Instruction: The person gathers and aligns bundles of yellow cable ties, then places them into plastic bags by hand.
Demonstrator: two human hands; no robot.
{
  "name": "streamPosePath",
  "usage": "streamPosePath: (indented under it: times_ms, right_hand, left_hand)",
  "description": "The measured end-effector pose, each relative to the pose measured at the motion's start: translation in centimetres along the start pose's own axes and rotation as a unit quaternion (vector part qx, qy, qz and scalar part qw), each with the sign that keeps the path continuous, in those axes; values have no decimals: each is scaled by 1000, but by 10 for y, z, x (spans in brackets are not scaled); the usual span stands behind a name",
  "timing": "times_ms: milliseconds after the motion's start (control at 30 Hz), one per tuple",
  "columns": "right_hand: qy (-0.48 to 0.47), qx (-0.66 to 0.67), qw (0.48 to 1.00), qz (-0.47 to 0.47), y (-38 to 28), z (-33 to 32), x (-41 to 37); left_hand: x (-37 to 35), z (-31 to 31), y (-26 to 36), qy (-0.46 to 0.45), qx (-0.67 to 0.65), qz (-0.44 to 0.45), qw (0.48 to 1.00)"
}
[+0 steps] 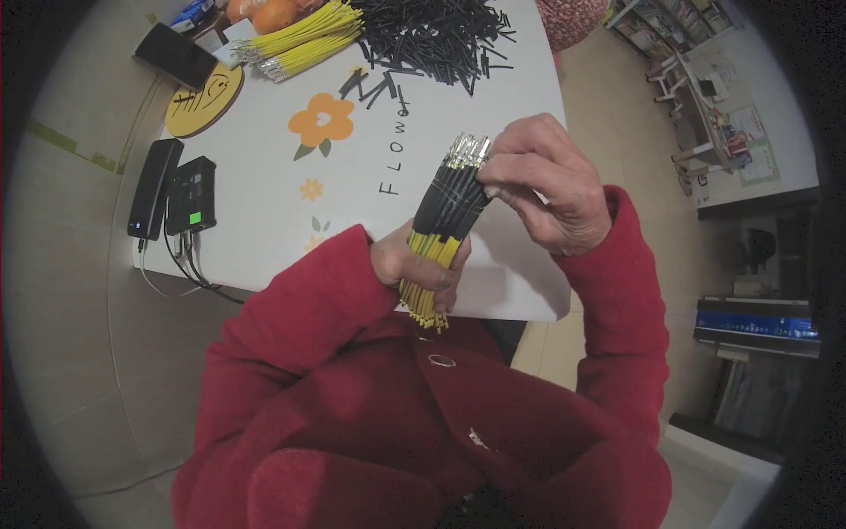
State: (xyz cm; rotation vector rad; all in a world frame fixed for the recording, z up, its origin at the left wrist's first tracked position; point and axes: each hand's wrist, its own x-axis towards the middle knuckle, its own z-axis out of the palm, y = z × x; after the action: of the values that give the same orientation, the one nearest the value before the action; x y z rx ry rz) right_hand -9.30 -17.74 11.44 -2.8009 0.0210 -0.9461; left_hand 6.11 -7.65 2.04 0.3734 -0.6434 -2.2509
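Observation:
My left hand (423,269) is wrapped around a bundle of yellow wires (429,251), held above the table's near edge. Black tubing (448,201) sleeves the upper part of these wires, and bright metal terminals (468,148) stick out at the top. The bundle leans slightly to the right. My right hand (542,181) is closed at the bundle's upper right side, with thumb and fingertips pinched against a sleeved wire end just below the metal tips. What exactly lies between those fingertips is partly hidden.
On the white table (264,256) lie a heap of short black tubes (436,40) and more yellow wires (308,40) with metal ends. A phone (174,55), a round yellow mat (204,103), a black power bank (156,188) and a cabled black box (191,194) stand at left.

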Motion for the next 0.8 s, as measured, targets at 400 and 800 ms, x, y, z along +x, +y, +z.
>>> streamPosePath:
  times_ms: [400, 800]
  right_hand:
    - [119, -22, 990, 69, -4, 10, -15]
    - [169, -27, 966, 194, -23, 21, -10]
  left_hand:
    - [4, 4, 5, 69, 74, 35, 994]
    - [7, 5, 8, 126, 171, 53, 976]
